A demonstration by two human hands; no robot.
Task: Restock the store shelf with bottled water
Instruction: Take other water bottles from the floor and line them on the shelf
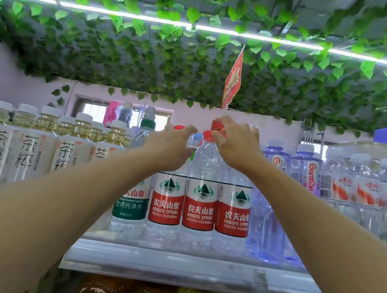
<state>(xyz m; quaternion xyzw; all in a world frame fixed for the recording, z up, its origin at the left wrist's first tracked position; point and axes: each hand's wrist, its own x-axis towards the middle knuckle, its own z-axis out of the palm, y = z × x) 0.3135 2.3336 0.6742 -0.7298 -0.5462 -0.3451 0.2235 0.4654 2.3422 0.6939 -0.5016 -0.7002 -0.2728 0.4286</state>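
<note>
Bottles (202,191) upright, caps up; both hands (170,147) (235,149) curled around their necks.

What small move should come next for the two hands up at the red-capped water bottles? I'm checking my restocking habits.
Probably ease the back bottle down behind the front row. The right hand pinches a red cap raised above the Nongfu Spring bottles, while the left hand curls around the neck of the left one, seemingly steadying it. Whether there is room behind is hidden.
</note>
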